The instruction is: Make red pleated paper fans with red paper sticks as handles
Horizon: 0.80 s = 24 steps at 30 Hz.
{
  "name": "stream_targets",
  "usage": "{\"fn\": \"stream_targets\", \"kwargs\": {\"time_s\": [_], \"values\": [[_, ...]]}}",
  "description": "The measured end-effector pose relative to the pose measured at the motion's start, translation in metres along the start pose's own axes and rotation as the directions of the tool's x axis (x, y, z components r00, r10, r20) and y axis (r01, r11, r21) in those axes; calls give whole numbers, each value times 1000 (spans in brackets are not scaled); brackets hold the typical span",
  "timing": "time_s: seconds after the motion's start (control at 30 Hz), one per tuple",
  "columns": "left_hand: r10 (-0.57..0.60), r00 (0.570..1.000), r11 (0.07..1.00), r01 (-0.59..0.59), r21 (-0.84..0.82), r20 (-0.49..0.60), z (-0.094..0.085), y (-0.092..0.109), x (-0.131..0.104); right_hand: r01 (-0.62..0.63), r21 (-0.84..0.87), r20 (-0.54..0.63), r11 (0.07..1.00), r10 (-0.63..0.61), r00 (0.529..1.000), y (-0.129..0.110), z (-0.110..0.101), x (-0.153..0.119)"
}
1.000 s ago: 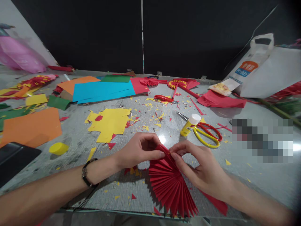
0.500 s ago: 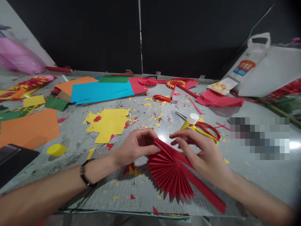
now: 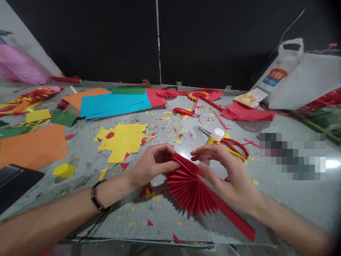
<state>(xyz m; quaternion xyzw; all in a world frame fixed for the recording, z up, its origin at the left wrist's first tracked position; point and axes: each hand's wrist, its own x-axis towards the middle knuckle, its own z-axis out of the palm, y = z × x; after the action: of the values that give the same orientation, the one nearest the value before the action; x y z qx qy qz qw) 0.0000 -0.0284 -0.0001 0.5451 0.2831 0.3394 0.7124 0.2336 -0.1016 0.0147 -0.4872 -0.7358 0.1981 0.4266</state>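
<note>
My left hand (image 3: 157, 164) pinches the upper left end of a red pleated paper fan (image 3: 190, 193) between thumb and fingers. The fan's folds spread downward from a long flat red paper strip (image 3: 231, 215) that slants to the lower right. Over the upper part of this strip hovers my right hand (image 3: 223, 170), thumb and fingers apart; its thumb is at the strip's edge, and I cannot tell if it presses on it. Just behind the right hand stand a glue stick (image 3: 217, 135) with a white cap and scissors (image 3: 237, 147) with red and yellow handles.
A yellow paper sheet (image 3: 125, 138) with cut edges lies left of centre, a yellow cap (image 3: 64, 170) nearer me. Blue card (image 3: 114, 104), orange card (image 3: 34, 145) and finished fans (image 3: 198, 95) lie further back. Small scissors (image 3: 183, 112) and paper scraps are scattered about. A white bag (image 3: 301, 78) stands right.
The fan's pleats have shifted slightly up and left. My right thumb has moved left along the strip, while my left hand keeps its pinch.
</note>
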Motion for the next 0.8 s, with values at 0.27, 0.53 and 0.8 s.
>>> {"fn": "stream_targets", "kwargs": {"time_s": [0.27,0.53,0.8], "values": [[66,996,995,-62,76,-55,1,2,2,-34,38,87,999,31,996,0,7,-5],[112,993,967,-114,226,22,3,-1,-3,-1,5,78,1000,1,997,0,5,-9],[112,986,913,-150,380,121,4,-1,-6,-5,-45,98,999,9,995,3,7,-9]]}}
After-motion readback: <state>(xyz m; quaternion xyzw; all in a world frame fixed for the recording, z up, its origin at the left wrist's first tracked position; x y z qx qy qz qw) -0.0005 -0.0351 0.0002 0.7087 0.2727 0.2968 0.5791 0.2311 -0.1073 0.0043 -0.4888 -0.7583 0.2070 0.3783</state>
